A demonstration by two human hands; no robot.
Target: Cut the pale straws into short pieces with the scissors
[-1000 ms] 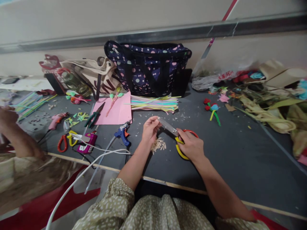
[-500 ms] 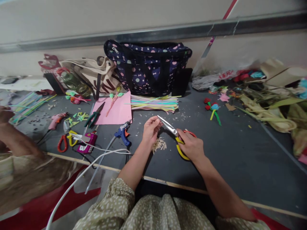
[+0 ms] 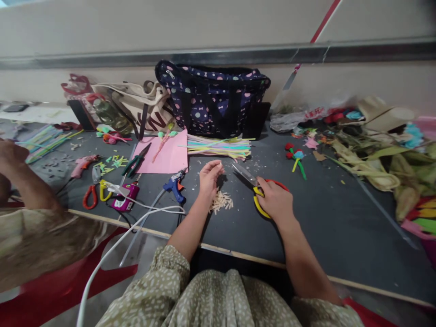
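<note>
My right hand [image 3: 277, 200] is closed around the handles of a pair of scissors [image 3: 245, 175] with red and yellow grips. Their blades point up and left, a short gap away from my left hand [image 3: 211, 178]. The fingertips of that hand are pinched together; whatever they hold is too small to make out. Under it, on the dark table, lies a small pile of short cream-coloured pieces [image 3: 223, 202]. Beyond both hands rests a bundle of pastel pipe cleaners [image 3: 220, 147], beside a pink sheet [image 3: 163, 159].
A blue glue gun [image 3: 175, 185], a purple power strip [image 3: 125, 197] with a white cable, and green-handled pliers [image 3: 136, 161] lie leftward. A dark patterned bag [image 3: 211, 102] stands behind. Rightward are a pipe-cleaner flower [image 3: 298, 156] and dried husks [image 3: 368, 159]. Another person's arm [image 3: 27, 177] is far left.
The scissors have drawn away to the right from my left fingertips, which they were touching or nearly touching before. My left hand stays pinched. The view has shifted slightly.
</note>
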